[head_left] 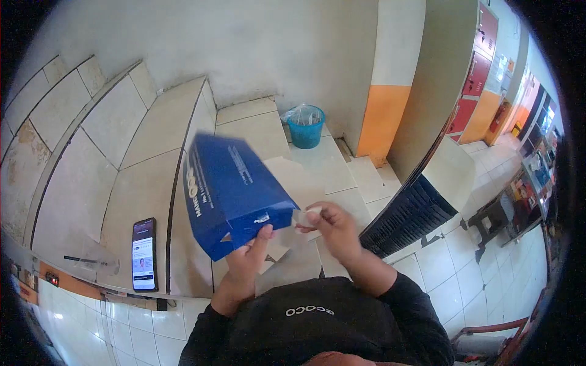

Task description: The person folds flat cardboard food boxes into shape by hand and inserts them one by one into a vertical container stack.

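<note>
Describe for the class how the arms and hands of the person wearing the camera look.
The left hand and right hand are bare, with no gloves and no watch visible. Plain black fabric sleeves end on the forearms, leaving the wrists uncovered. They match a black fabric top with pale printed lettering.

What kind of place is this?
Indoors, probably a staff or common area, though its exact use is unclear: tiled steps by a wall, red lockers, a blue bucket.
</note>
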`<state>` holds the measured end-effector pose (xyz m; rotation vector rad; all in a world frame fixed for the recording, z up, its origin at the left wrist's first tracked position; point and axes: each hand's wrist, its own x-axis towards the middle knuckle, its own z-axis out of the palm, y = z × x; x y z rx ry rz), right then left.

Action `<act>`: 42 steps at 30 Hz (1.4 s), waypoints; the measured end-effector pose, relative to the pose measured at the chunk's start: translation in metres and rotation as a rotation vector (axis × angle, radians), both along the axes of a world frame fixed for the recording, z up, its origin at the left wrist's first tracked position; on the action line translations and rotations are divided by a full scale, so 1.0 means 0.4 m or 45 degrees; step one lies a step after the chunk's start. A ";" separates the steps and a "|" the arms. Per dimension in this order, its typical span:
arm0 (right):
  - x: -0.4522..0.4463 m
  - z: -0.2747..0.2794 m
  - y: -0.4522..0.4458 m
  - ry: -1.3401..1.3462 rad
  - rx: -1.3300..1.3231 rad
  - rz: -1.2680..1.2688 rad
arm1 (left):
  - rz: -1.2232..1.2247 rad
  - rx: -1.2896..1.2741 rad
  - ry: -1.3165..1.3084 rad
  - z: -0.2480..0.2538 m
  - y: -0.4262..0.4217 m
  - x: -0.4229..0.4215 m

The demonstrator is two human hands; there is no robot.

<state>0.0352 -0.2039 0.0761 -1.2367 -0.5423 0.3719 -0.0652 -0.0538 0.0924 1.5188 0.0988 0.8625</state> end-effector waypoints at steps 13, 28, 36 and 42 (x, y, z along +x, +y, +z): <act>-0.038 0.059 -0.008 -0.484 -0.440 -0.278 | -0.072 -0.588 0.395 0.002 -0.027 0.012; -0.039 0.149 -0.028 -1.478 -0.730 -0.321 | 0.079 0.277 0.159 -0.062 -0.071 0.077; -0.039 0.148 -0.046 -1.503 -0.905 -0.207 | -0.006 0.625 0.593 -0.008 -0.075 0.037; -0.042 0.114 -0.023 -1.336 -0.585 -0.225 | -0.267 0.488 0.010 -0.052 -0.070 0.078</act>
